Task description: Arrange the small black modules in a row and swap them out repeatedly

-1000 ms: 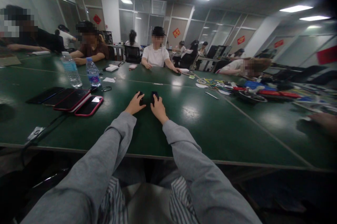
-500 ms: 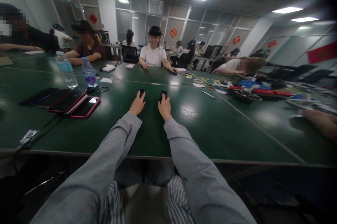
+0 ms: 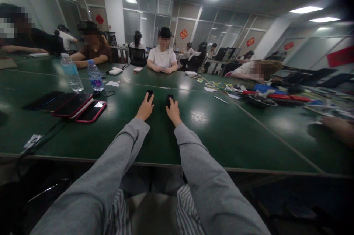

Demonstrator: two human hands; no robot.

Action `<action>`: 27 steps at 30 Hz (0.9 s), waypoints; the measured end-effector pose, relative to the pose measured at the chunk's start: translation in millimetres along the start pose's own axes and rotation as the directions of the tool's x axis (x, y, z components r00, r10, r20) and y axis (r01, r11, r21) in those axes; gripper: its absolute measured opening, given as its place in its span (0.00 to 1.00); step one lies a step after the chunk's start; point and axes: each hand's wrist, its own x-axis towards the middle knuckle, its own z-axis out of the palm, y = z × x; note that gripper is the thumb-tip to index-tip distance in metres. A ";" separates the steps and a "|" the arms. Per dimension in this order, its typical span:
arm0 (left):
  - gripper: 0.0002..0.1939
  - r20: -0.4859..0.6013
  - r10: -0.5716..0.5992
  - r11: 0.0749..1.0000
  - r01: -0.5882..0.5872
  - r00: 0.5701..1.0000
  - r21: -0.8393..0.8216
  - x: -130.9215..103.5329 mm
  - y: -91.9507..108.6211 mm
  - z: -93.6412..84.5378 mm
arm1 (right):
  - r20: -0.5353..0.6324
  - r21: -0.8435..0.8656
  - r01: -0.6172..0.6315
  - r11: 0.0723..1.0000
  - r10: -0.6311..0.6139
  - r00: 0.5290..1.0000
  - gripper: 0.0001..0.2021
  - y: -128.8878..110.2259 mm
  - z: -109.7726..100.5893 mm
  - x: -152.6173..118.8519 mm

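Note:
My left hand [image 3: 145, 108] is closed round a small black block-like object [image 3: 149, 93], its fingers lying along the sides and top. A matching small black object [image 3: 169, 97] sits in the grip of my right hand [image 3: 173, 111], a short way to the right. Both hands are over the middle of the green table [image 3: 204, 143], with the objects pointing away from me. What the objects are is too small and dark to make out. The undersides of both, and some of my fingers, are hidden.
Phones [image 3: 91, 112] lie at the left, with two water bottles [image 3: 95, 76] behind them. A cable [image 3: 110, 93] and a pen [image 3: 220, 100] lie farther out. Mixed tools and parts [image 3: 262, 97] cover the right side. A person [image 3: 162, 58] sits opposite; another person's hand [image 3: 339, 128] rests at the right edge.
My hands stay nearly in place, the two black objects shifting slightly in them. The person opposite has drawn both hands together in front of the body. The view has moved a little.

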 end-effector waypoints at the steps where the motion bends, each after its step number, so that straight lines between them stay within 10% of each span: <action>1: 0.30 -0.063 0.015 1.000 -0.015 0.998 -0.007 0.9 1.6 -4.8 | 0.000 0.000 0.001 1.000 -0.001 1.000 0.30 0.4 0.4 0.1; 6: 0.30 -0.319 -0.046 0.999 0.051 0.947 0.009 3.0 -9.5 -30.9 | 0.000 0.008 0.014 1.000 -0.014 1.000 0.31 1.9 2.2 0.1; 18: 0.30 -0.042 -0.179 0.979 0.183 0.983 0.092 -7.0 -71.1 -15.7 | -0.004 0.022 0.027 0.999 -0.027 1.000 0.30 4.0 4.1 0.8; 27: 0.26 -0.174 -0.245 0.964 0.258 0.954 0.059 -3.2 -66.0 -29.0 | -0.008 0.016 0.035 0.999 -0.035 0.999 0.30 4.0 3.0 -0.2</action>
